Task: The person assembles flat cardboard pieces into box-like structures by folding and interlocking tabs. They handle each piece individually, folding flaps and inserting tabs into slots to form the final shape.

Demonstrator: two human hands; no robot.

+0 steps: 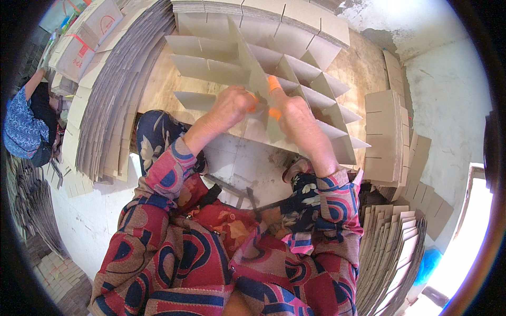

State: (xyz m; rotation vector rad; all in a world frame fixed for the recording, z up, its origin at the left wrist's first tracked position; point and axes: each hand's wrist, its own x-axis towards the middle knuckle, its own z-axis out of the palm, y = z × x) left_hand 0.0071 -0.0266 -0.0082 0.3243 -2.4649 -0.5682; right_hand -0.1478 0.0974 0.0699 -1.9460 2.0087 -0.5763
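A partly interlocked grid of grey cardboard divider strips stands on edge on a wooden table in front of me. One long strip runs away from me across the shorter cross strips. My left hand is closed at the near cross strip, an orange finger cover at its fingertips; its exact grip is partly hidden. On the long strip's near end, my right hand pinches the cardboard, with orange covers on its index finger and thumb. Square cells show to the right, while on the left the cross strips' ends stick out free.
Slotted cardboard strips lie in a tall stack at left and another stack behind the grid. More stand at right and lower right. Far left, another person is beside cardboard boxes. The wooden tabletop surrounds the grid.
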